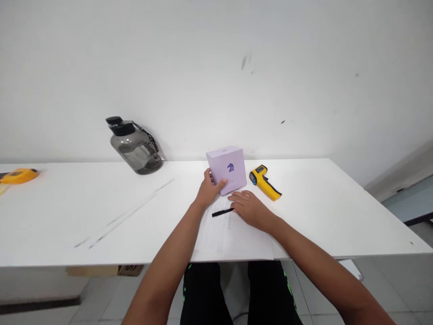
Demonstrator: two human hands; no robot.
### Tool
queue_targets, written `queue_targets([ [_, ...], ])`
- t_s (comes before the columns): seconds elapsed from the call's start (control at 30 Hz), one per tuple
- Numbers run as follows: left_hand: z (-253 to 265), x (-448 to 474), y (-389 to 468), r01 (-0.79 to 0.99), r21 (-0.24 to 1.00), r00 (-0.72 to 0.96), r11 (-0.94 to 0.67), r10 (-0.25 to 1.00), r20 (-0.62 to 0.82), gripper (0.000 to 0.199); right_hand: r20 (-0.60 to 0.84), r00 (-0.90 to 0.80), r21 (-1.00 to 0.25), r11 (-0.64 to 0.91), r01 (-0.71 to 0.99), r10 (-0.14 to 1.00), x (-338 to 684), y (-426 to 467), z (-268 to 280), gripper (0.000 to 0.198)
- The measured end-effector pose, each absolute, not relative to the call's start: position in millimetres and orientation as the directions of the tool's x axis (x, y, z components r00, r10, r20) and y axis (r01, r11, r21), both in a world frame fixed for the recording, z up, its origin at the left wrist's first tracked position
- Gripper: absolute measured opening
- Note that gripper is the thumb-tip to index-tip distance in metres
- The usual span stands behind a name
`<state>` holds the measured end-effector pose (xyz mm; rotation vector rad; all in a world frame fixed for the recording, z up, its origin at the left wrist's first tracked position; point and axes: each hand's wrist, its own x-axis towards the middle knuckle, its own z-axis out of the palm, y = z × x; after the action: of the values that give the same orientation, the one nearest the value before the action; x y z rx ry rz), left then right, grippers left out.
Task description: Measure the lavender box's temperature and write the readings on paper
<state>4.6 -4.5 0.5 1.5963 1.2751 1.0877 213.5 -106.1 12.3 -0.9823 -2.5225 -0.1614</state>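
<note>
My left hand (209, 189) grips a light purple box (233, 169) by its lower left side, thumb across the front face. The box stands tilted and carries a dark purple horse-head mark. Below it, my right hand (249, 208) lies over a sheet of paper (216, 239), its fingers stretched out close to the box's bottom edge; whether they touch the box I cannot tell. A black pen (221, 212) lies on the paper, one end reaching the right hand, where it is partly hidden. Just right of the box is a yellow and black infrared thermometer (265, 182).
A grey see-through bottle (137, 146) with a black lid stands near the wall, left of the box. At the far left sits a yellow tape measure (20, 176). The white table (321, 212) ends at a wall behind. Beneath it shows a cardboard box (98, 270).
</note>
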Motion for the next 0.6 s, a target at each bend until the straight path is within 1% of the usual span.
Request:
queue_targets([
  [0.07,0.9,4.5,-4.9,0.28,0.946,0.125,-0.164,0.983,0.134,0.098,0.368,-0.638,-0.136,0.718,0.682,0.676,213.5,-113.1,20.0,0.028],
  [0.13,0.5,4.5,-4.7,0.265,0.951,0.131,-0.161,0.983,0.13,0.099,0.28,-0.576,-0.228,0.636,0.738,0.768,215.1,-122.4,28.8,0.03],
  [0.2,-0.7,4.3,-3.9,0.256,0.953,0.135,-0.161,0.982,0.13,0.1,0.15,-0.527,-0.293,0.547,0.784,0.837,216.6,-131.1,36.3,0.033],
  [0.27,-1.9,4.0,-3.0,0.253,0.953,0.137,-0.165,0.981,0.134,0.1,-0.01,-0.521,-0.316,0.492,0.811,0.853,216.9,-135.9,41.1,0.045],
  [0.33,-2.2,3.9,-2.7,0.261,0.949,0.134,-0.175,0.981,0.144,0.1,-0.122,-0.522,-0.315,0.466,0.827,0.844,216.1,-135.7,42.8,0.057],
  [0.4,-1.1,4.0,-3.3,0.267,0.946,0.136,-0.182,0.979,0.15,0.099,-0.125,-0.521,-0.314,0.464,0.828,0.845,215.8,-131.5,41.7,0.057],
  [0.5,2.5,4.5,-5.6,0.267,0.946,0.148,-0.183,0.978,0.147,0.096,-0.02,-0.531,-0.312,0.499,0.808,0.847,218.2,-123.0,34.9,0.051],
  [0.6,5.2,4.9,-7.8,0.274,0.945,0.148,-0.181,0.978,0.144,0.096,0.114,-0.538,-0.295,0.546,0.784,0.835,223.4,-117.1,23.6,0.049],
])
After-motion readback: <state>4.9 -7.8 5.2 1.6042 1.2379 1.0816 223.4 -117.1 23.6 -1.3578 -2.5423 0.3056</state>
